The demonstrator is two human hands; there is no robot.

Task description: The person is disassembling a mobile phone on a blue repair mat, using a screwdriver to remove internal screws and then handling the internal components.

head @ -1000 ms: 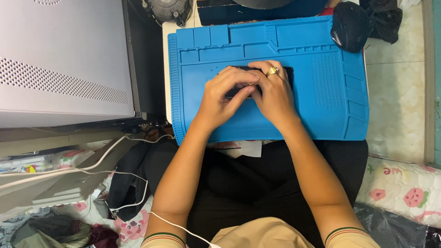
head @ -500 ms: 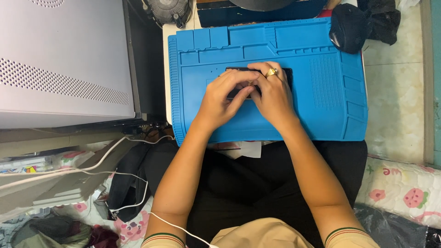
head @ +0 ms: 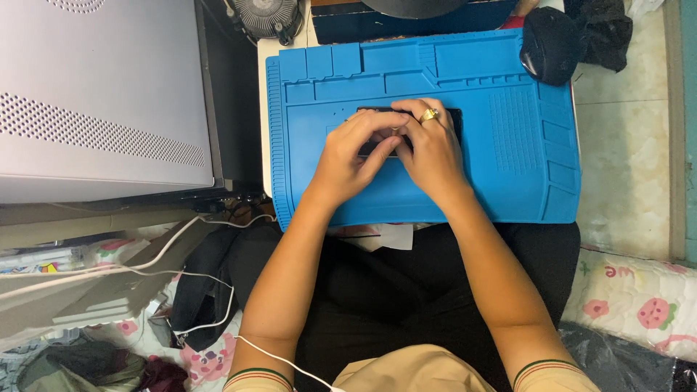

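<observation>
Both my hands sit on a flat black device (head: 450,116) lying crosswise mid-way on the blue work mat (head: 508,181). My left hand (head: 348,156) and right hand (head: 428,149) curl over it, fingertips pressed on its top. A black mouse (head: 548,45) rests at the mat's far right corner; a grey computer case (head: 94,94) stands left of the mat.

both forearms reach forward, left hand (head: 348,156) and right hand (head: 428,149) pressed together, fingers seemingly curled.

Two hands, left hand (head: 347,156) and right hand (head: 433,149), are resting on one blue mat (head: 508,174); one computer mouse (head: 548,45) is sitting at its corner.
</observation>
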